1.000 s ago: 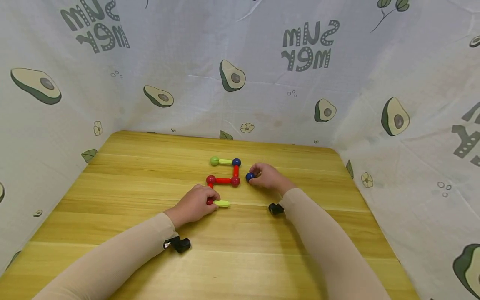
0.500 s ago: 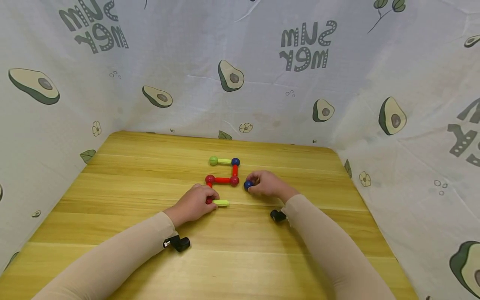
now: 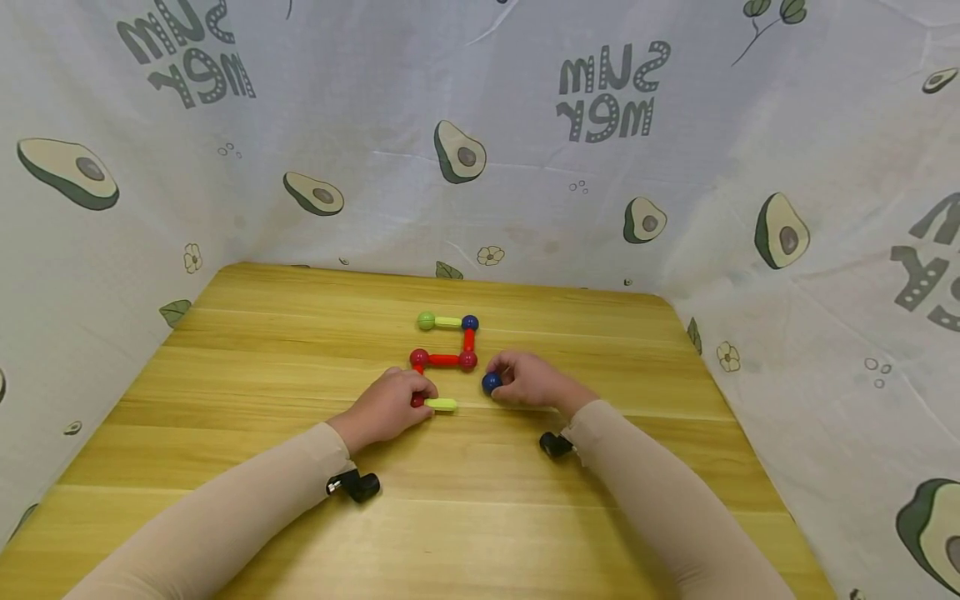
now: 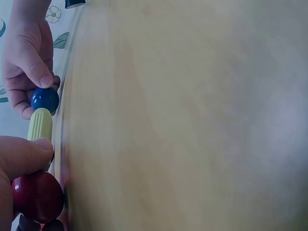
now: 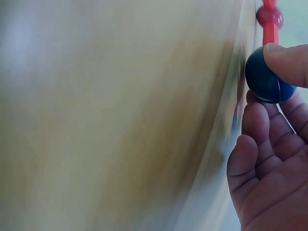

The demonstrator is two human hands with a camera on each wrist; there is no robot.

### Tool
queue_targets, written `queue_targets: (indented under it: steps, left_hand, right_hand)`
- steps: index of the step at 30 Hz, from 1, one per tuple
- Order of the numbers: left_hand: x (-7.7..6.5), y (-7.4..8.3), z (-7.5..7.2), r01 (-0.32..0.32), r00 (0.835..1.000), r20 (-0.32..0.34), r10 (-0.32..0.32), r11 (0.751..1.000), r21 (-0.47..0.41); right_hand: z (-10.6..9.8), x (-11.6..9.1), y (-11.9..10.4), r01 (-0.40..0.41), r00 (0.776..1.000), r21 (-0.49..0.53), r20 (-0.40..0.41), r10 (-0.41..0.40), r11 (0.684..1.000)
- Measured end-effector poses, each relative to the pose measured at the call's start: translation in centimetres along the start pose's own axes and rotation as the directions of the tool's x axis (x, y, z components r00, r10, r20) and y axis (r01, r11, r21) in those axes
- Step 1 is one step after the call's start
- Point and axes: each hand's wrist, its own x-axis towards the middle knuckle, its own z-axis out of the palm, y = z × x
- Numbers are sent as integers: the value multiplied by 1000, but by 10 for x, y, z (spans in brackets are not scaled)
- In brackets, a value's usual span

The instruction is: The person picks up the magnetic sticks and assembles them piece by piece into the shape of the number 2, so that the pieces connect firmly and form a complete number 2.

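My left hand (image 3: 387,407) grips the near end of a chain of balls and rods, at a red ball (image 4: 39,196) and the yellow-green rod (image 3: 442,405) that points right from it. In the left wrist view the thumb lies along that ribbed rod. Between thumb and fingers my right hand (image 3: 531,383) pinches a loose blue ball (image 3: 491,383), apart from the rod's free end and a little beyond it to the right. The right wrist view shows the thumb on top of this ball (image 5: 264,77). Part of the near red ball is hidden by the left fingers.
The chain runs back through a red ball (image 3: 419,358), a red rod (image 3: 444,361), another red ball (image 3: 468,361), a blue ball (image 3: 470,322) and a green ball (image 3: 426,321). It lies on a wooden table (image 3: 300,333) with a printed cloth (image 3: 360,100) behind.
My right hand has moved the loose blue ball toward the body and slightly left, closer to the yellow-green rod's end. The left hand keeps its hold in place.
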Motion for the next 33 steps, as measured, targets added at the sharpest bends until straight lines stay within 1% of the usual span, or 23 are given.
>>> queue_targets:
  steps: [7, 10, 14, 23, 30, 33]
  left_hand:
    - [1, 1, 0, 3, 1000, 2, -3, 1000, 5]
    - [2, 1, -1, 11, 1000, 5, -11, 1000, 5]
    - [3, 1, -1, 13, 1000, 9, -13, 1000, 12]
    - [3, 3, -2, 29, 999, 16, -29, 999, 16]
    - [5, 3, -2, 36, 999, 29, -37, 999, 14]
    - [6, 2, -1, 37, 999, 33, -38, 999, 11]
  right_hand:
    - [11, -5, -9, 46, 999, -20, 2, -46, 999]
    - [14, -6, -12, 43, 999, -20, -5, -43, 999]
    - [19, -6, -14, 26, 1000, 4, -4, -26, 1000]
    - [24, -5, -17, 56, 998, 22, 9, -56, 998]
    - [26, -4, -20, 45, 999, 16, 24, -46, 999]
    - [27, -4, -20, 56, 998, 13, 32, -57, 998]
